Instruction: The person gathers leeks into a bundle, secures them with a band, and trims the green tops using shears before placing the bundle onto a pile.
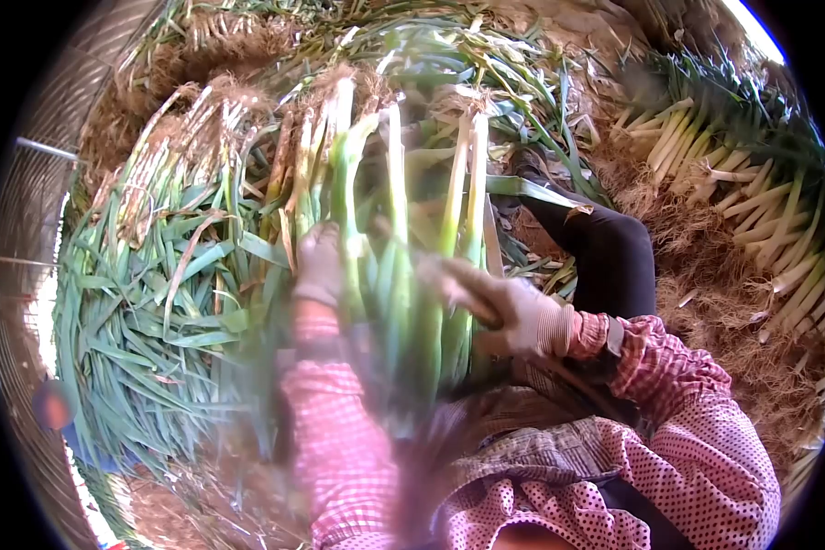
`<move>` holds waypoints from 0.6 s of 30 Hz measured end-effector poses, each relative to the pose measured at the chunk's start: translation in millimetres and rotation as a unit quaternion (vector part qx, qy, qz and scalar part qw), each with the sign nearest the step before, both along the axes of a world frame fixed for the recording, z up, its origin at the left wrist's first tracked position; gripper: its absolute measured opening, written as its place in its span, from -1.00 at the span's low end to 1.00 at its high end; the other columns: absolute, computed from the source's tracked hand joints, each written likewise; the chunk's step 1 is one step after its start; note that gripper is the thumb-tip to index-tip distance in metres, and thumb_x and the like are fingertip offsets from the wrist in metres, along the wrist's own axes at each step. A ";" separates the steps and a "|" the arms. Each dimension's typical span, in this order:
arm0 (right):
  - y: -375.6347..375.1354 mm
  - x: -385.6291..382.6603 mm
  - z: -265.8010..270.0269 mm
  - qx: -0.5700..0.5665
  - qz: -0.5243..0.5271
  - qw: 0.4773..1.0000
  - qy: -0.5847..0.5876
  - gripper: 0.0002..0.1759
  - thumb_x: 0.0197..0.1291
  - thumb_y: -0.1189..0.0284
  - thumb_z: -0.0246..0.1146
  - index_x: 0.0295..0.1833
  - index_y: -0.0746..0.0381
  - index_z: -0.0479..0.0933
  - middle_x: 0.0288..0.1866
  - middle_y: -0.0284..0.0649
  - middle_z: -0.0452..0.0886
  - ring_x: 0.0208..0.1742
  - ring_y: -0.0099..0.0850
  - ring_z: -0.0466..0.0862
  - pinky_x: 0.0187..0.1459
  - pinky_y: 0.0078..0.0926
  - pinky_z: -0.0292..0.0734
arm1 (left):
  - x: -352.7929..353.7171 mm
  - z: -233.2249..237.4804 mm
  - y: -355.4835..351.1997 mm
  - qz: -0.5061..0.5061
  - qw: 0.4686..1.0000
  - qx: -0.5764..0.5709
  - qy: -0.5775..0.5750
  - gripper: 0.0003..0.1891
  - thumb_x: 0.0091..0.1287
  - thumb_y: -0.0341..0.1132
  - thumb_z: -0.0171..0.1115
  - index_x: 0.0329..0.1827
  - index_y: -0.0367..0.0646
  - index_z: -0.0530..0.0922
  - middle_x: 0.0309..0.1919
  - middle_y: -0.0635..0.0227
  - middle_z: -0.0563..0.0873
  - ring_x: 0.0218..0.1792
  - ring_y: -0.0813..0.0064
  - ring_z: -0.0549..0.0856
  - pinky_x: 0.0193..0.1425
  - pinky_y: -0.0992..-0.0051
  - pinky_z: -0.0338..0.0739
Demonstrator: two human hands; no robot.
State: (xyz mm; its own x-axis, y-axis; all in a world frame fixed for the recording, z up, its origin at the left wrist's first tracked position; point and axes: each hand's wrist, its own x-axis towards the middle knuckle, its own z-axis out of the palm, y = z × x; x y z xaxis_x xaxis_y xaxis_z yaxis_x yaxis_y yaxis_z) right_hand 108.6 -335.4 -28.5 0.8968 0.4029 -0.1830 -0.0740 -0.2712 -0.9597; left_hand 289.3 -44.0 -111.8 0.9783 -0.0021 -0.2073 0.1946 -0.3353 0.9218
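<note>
Seen from above, a person in pink patterned sleeves holds a bundle of green onions (399, 275) upright in front of the body. The left hand (319, 266), in a pale glove, is wrapped around the left side of the bundle about halfway along the stalks, grasping it. The right hand (513, 312), also gloved, lies against the bundle's right side with its fingers stretched toward the stalks. It is blurred, so whether it grips or only touches cannot be told.

The bundle's long axis runs straight away from the person. Pale stalks and brown roots point away beyond the grip, and green leaves hang back toward the lap below it. The bundle sits between the two hands, with the left hand closed on it and the right just beside it.

To the left of the grip lies a big heap of green onions (156, 275), its leaves fanned toward the viewer. To the right of the grip, past the person's knee (610, 257) in dark cloth, a second heap (733, 183) rests with white stalks showing. Dry brown husks (706, 275) cover the ground between the knee and the second heap.
</note>
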 end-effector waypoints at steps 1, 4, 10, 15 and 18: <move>-2.1 1.5 8.8 -0.003 -0.024 0.998 0.066 0.13 0.03 0.52 0.31 0.73 0.05 -0.07 0.26 0.13 0.63 0.20 -0.10 0.70 0.28 -0.23 0.59 | 2.3 3.3 -7.0 0.010 0.998 -0.056 0.031 -0.67 0.63 -0.25 0.00 0.14 -0.33 0.61 -0.15 0.25 0.74 -0.19 0.42 0.70 -0.05 0.48 0.60; -3.7 -3.9 -6.0 0.010 -0.030 0.999 -0.008 0.14 0.06 0.53 0.33 0.74 0.02 -0.08 0.27 0.12 0.63 0.15 -0.09 0.72 0.28 -0.20 0.60 | 6.2 -8.1 -28.5 -0.046 0.987 0.152 0.010 -0.59 0.61 -0.17 0.01 0.25 -0.31 0.59 0.01 0.04 0.74 -0.03 0.24 0.71 0.10 0.38 0.59; -1.1 -27.1 -21.7 -0.027 -0.006 1.000 -0.008 0.09 0.07 0.50 0.30 0.72 0.11 -0.03 0.20 0.13 0.67 0.09 -0.09 0.76 0.17 -0.18 0.64 | 26.1 -58.0 -30.8 -0.010 0.965 0.263 0.025 -0.57 0.55 -0.08 0.03 0.14 -0.24 0.70 0.07 -0.07 0.76 0.13 -0.01 0.74 0.22 0.21 0.56; 4.9 -0.1 -18.6 -0.014 -0.010 1.000 0.008 0.15 -0.05 0.56 0.32 0.72 0.22 -0.03 0.06 -0.13 0.67 -0.15 -0.43 0.68 -0.01 -0.42 0.63 | 47.0 -81.3 -13.5 -0.010 0.922 0.372 0.102 -0.57 0.50 -0.12 0.02 0.10 -0.28 0.70 0.10 -0.03 0.75 0.11 -0.01 0.74 0.17 0.22 0.61; 11.1 9.5 -15.7 -0.059 -0.010 0.998 0.033 0.13 -0.01 0.52 0.30 0.72 0.15 -0.04 0.02 -0.05 0.68 -0.10 -0.31 0.68 -0.01 -0.34 0.61 | 32.7 -58.8 -27.3 0.091 0.934 0.325 0.117 -0.62 0.48 -0.19 0.11 0.05 -0.36 0.70 0.01 -0.08 0.78 0.05 0.00 0.76 0.13 0.25 0.60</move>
